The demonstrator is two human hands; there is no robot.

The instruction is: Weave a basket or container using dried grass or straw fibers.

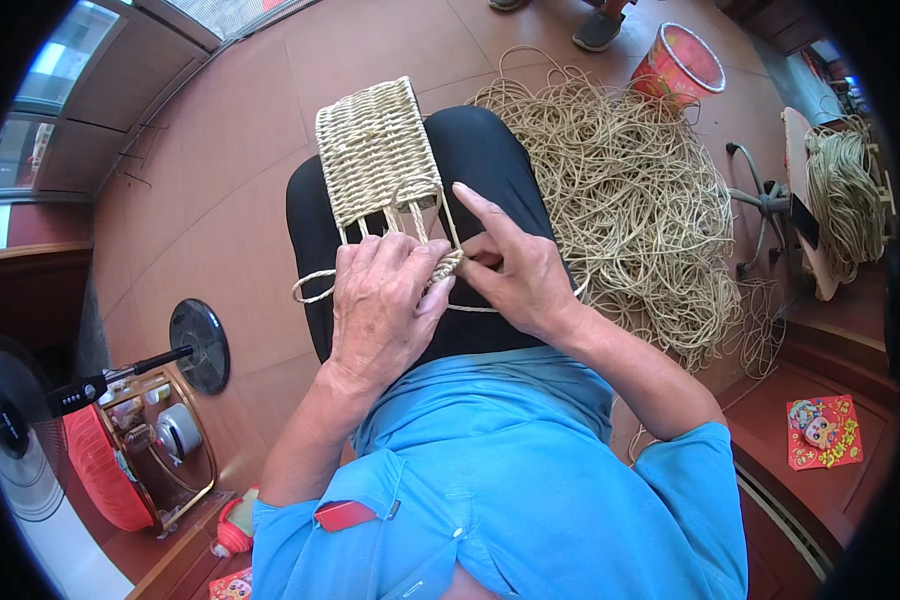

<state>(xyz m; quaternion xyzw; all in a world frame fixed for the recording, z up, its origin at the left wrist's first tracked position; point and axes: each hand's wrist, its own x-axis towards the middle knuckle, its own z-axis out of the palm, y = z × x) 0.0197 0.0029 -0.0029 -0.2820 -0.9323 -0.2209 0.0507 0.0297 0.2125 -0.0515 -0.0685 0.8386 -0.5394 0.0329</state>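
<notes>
A woven piece of tan twisted cord (375, 150), perhaps a basket part, lies across my lap. Its far portion is tightly woven; nearer me, bare upright strands show with gaps between them. My left hand (385, 300) is closed over the near end, its thumb and fingers pressing the weave. Beside it, my right hand (520, 265) pinches cord at the near right corner, the index finger stretched out. A loop of cord (313, 287) sticks out left of my left hand. Another strand (470, 309) runs below both hands toward the right. The fingertips partly hide the gripped weave.
A large heap of loose cord (625, 190) covers the floor to the right. Behind it stands a red bucket (679, 62), near another person's shoes (598, 31). A cord bundle (845, 190) hangs at far right. On the left are a fan (20, 430) and a round black base (199, 346).
</notes>
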